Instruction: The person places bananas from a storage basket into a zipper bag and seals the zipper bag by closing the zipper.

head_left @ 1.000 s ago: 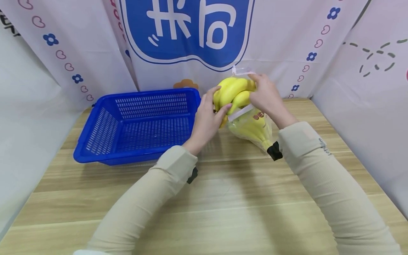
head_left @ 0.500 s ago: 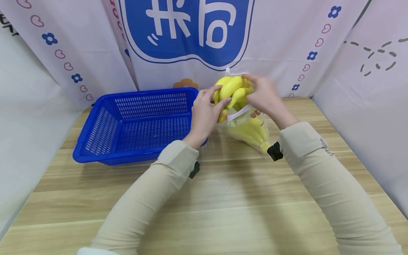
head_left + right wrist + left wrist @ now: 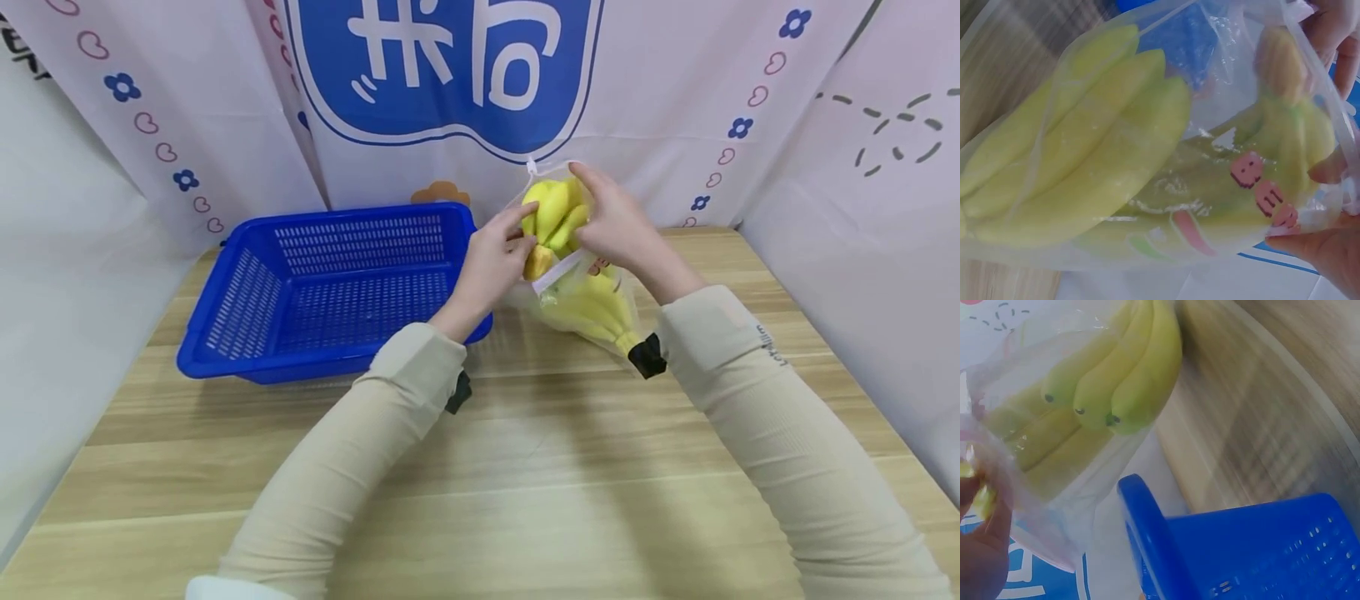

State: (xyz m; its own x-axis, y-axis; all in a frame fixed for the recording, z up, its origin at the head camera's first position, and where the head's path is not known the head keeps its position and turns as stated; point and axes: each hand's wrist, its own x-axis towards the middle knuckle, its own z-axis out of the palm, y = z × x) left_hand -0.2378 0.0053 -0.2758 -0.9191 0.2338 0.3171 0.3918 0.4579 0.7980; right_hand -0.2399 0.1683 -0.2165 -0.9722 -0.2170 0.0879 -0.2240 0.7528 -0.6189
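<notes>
A clear zip bag (image 3: 600, 300) stands at the back of the table, holding a yellow banana bunch (image 3: 1072, 150). A second banana bunch (image 3: 555, 217) is in the bag's mouth, its cut stem end (image 3: 537, 262) facing the front. My left hand (image 3: 491, 258) grips this bunch from the left, with yellow showing between finger and thumb in the left wrist view. On the other side, my right hand (image 3: 622, 229) pinches the bag's rim, its thumb (image 3: 1310, 244) outside the film near the red print. Part of the upper bunch is hidden by fingers.
A blue plastic basket (image 3: 330, 362) stands left of the bag, near my left wrist. A white printed cloth (image 3: 637, 100) hangs as a wall right behind both. The wooden table (image 3: 525, 500) stretches toward the front beneath my forearms.
The upper banana bunch has moved deeper into the bag's mouth and its stem end is more exposed. My left fingers have followed it slightly right. My right hand stays at the rim.
</notes>
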